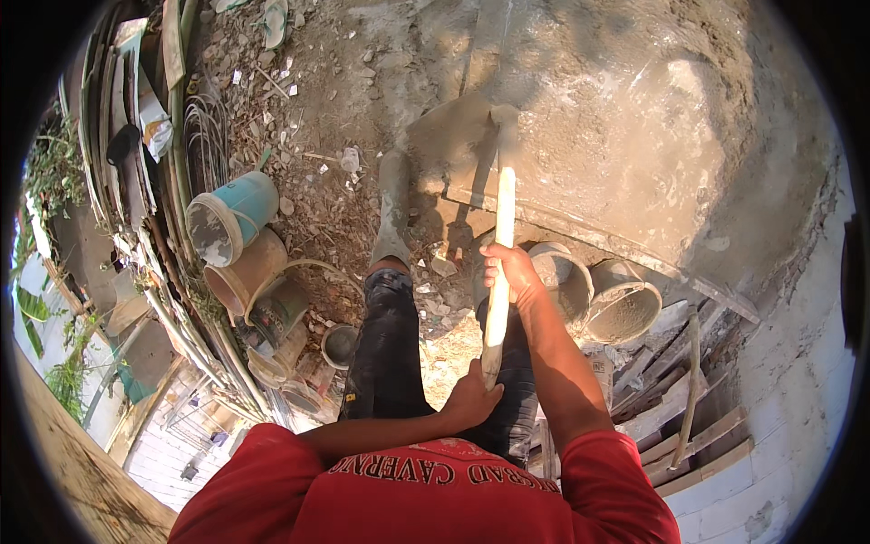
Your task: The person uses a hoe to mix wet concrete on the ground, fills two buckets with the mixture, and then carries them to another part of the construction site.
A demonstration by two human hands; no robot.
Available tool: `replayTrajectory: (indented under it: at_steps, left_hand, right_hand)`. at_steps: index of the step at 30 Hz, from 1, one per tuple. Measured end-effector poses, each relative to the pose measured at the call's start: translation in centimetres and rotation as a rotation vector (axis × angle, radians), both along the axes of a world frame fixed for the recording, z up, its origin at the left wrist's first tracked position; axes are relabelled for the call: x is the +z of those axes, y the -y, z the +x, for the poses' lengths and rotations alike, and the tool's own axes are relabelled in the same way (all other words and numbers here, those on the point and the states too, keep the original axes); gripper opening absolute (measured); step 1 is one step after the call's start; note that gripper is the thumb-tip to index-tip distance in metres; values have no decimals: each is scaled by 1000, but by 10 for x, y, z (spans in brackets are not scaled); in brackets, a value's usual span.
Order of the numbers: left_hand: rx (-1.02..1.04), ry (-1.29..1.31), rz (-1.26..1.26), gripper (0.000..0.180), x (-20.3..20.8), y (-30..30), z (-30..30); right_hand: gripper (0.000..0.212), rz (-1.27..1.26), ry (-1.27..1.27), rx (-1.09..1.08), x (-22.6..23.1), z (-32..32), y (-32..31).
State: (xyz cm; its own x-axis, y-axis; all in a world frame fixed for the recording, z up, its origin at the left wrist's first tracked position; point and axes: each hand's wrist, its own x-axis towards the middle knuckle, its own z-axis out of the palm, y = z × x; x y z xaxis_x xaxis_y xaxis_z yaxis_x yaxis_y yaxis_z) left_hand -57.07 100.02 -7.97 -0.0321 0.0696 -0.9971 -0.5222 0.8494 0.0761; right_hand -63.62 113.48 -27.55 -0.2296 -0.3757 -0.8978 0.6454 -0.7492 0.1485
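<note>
I hold a hoe by its pale wooden handle (499, 304), which runs away from me. My left hand (471, 397) is closed round the near end of the handle. Farther up, my right hand (513, 274) wraps round its middle. At the far end, the cement-smeared hoe blade (453, 138) points left and rests on or just over the edge of the wet grey mortar (625, 136). The blade's lower edge blends into the mortar, so I cannot tell how deep it sits.
Mortar-stained buckets (623, 304) stand right of my legs, beside a wooden board (589, 231) edging the mortar. A blue bucket (249, 204) and several others lie at left near stacked planks (113, 136). My boot (392, 204) stands on rubble. Scrap timber (693, 408) lies lower right by a white block wall (784, 435).
</note>
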Motion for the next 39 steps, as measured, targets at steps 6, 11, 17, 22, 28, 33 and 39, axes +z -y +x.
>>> replayTrajectory:
  at_steps: [6,11,17,22,28,33,39]
  left_hand:
    - [-305,73,-169,44,15,73,-5]
    - [-34,51,43,42,-1,40,19]
    - [325,260,105,48,-12,-19,62]
    - [196,-163,362,53,12,-17,95]
    - [255,221,138,58,-34,-1,75]
    - [377,192,313,53,-9,10,72]
    - [148,208,125,41,12,8,16]
  right_hand:
    - [11,44,64,-277,30,32,46]
    - [9,111,81,-76,12,24,16]
    - [8,210,135,258,18,25,-30]
    - [8,360,137,303,68,26,-48]
    - [7,227,56,198,23,-3,-39]
    - [8,333,142,331,41,15,-14]
    - [10,288,34,116,52,-1,-22]
